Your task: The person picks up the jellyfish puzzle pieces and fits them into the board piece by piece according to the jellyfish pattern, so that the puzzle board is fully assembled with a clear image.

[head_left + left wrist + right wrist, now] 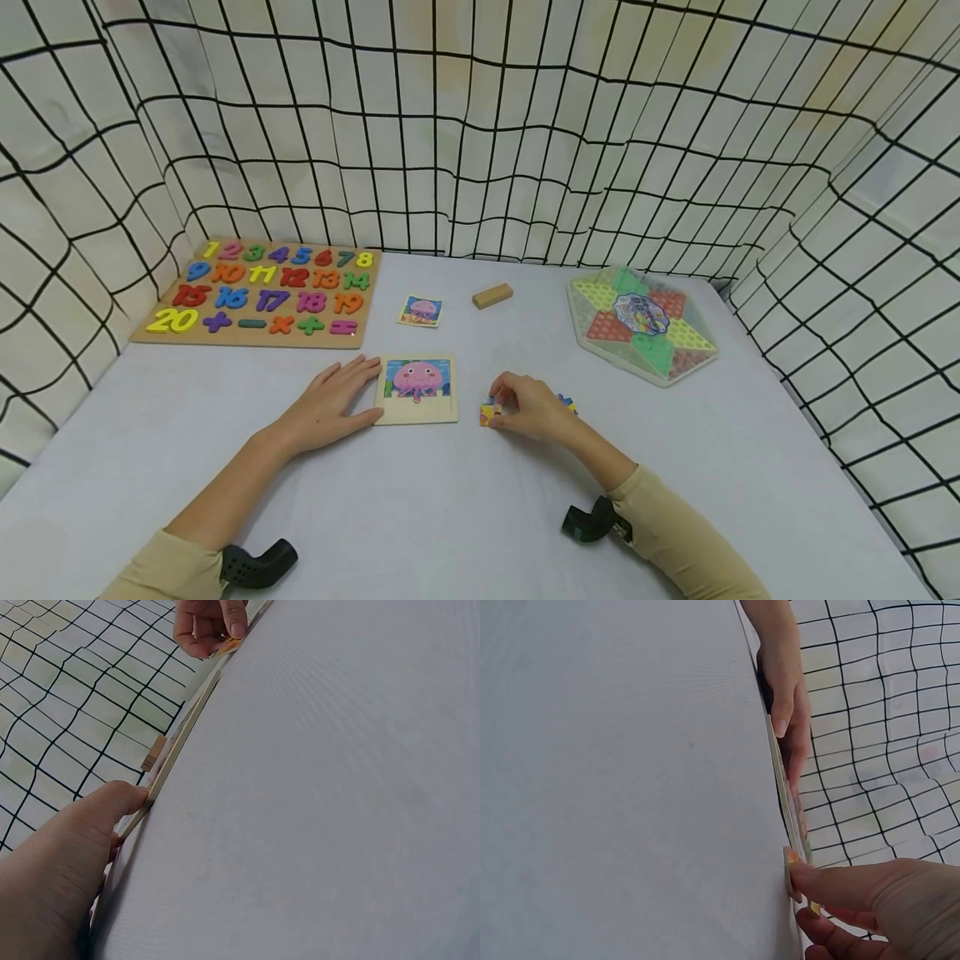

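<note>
Nearest the lens, tan sleeves (693, 537) with black devices (258, 567) at the cuffs extend over a white-covered table (420, 500). The puzzle (417, 390), a pink sea creature above a pale wooden strip, lies flat between the hands, touching the left and apart from the right. The left hand (332, 403) is outstretched, fingers nearly straight and thumb spread apart, its tips against the puzzle's left edge. The right hand (531, 407) pinches a small yellow piece (488, 414) between thumb and fingers, just beside the puzzle; more pieces (567, 404), blue and yellow, are partly hidden behind it. Beyond the puzzle lie a card (421, 311) picturing a similar creature and a wooden block (492, 296) whose end mark is too small to read. At far left, a number board (247, 338) carries colorful numerals 1 to 20 with plus, minus, times, divide and equals signs; at far right sits a hexagonal game board (652, 354), its oval label (641, 314) illegible at this size. Black netting (434, 117) against a pale backdrop rises behind them
</note>
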The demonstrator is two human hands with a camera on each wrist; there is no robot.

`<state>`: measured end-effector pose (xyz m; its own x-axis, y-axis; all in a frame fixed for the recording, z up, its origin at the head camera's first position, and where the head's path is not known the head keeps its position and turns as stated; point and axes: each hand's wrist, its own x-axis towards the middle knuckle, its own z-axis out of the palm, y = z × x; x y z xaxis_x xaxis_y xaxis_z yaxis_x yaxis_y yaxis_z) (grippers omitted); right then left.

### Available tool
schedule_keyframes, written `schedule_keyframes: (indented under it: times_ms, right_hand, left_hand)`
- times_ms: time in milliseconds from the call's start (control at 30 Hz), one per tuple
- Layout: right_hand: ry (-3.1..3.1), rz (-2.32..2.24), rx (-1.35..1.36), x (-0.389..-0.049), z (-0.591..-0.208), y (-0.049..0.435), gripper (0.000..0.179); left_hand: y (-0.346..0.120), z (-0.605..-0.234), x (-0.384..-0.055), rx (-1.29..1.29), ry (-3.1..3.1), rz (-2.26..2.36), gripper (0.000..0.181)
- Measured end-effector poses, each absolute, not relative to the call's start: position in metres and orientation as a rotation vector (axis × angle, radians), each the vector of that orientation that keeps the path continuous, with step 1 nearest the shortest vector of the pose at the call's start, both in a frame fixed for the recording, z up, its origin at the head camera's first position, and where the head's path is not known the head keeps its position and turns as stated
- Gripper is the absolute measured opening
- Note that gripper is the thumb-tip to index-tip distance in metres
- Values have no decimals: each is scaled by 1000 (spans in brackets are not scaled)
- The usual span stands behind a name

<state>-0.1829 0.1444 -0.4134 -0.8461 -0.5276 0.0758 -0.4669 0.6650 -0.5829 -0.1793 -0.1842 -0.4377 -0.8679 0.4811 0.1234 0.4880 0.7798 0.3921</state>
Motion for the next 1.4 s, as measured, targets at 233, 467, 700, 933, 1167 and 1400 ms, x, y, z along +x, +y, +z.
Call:
schedule_keyframes:
  times_ms: [233,467,700,933,1167,1400]
  right_hand:
    - [2693,-1025,-818,-183,-414,145,22]
    - [2649,-1136,-840,-185,-413,143,14]
    - [2665,-1167,-833,-189,-411,138,13]
    - [2643,-1187,-811,-194,-409,130,13]
    - [2612,-1227,-874,-200,-406,117,13]
    - [2570,-1243,-921,-202,-407,101,13]
  left_hand:
    - [-184,-437,-179,-795,-2956,-659,73]
    - [-184,-438,-179,-798,-2946,-656,73]
    - [-184,-438,-178,-802,-2937,-658,73]
    - [-184,-437,-178,-798,-2948,-651,74]
    - [-184,-436,-178,-798,-2947,-671,74]
    - [-184,-437,-179,-792,-2950,-670,74]
